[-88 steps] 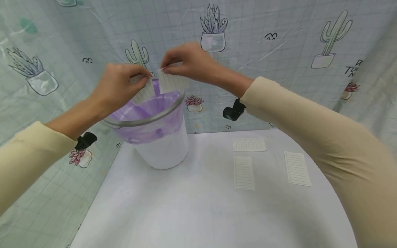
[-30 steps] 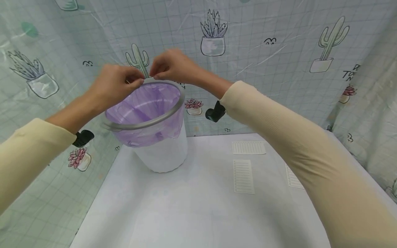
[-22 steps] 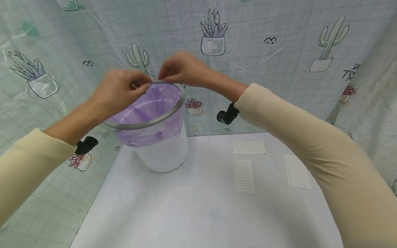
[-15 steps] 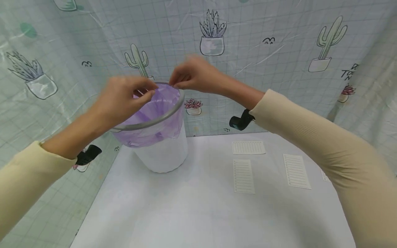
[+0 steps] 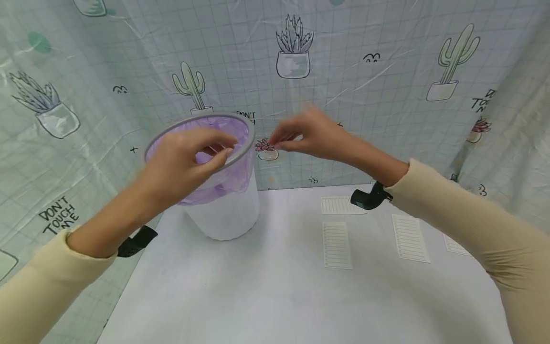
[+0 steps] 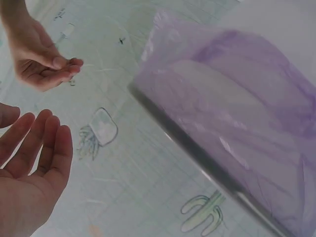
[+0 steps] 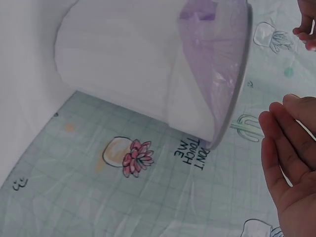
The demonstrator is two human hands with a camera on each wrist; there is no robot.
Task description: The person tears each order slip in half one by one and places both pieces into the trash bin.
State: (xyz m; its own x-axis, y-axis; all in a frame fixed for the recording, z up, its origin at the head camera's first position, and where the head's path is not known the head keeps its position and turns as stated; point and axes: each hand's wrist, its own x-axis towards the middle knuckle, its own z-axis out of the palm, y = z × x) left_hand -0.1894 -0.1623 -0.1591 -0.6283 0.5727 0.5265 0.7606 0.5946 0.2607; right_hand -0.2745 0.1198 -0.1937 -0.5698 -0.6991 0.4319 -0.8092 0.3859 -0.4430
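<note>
A white waste bin (image 5: 223,220) stands at the table's back left, with a purple bag (image 5: 234,177) folded over its grey rim (image 5: 206,114). In the head view my left hand (image 5: 185,157) overlaps the bin's opening, fingers loosely bent and holding nothing. My right hand (image 5: 311,136) hovers to the right of the bin, its fingertips close together with nothing between them. The left wrist view shows the left palm (image 6: 34,173) outside the rim. From the right wrist, the right fingers (image 7: 279,133) appear relaxed and apart from the bin.
Lined paper slips lie on the white table (image 5: 266,286): one crosswise (image 5: 337,205), one lengthwise slip (image 5: 337,244) in front of it, another slip (image 5: 410,238) farther right, and a partly hidden slip (image 5: 455,245) by the right sleeve. A cactus-printed curtain (image 5: 365,110) hangs behind.
Earlier both hands pinched pieces of lined paper over the bin; those pieces are gone from the hands. Since then the hands have moved apart and lower, the right one away to the right.
</note>
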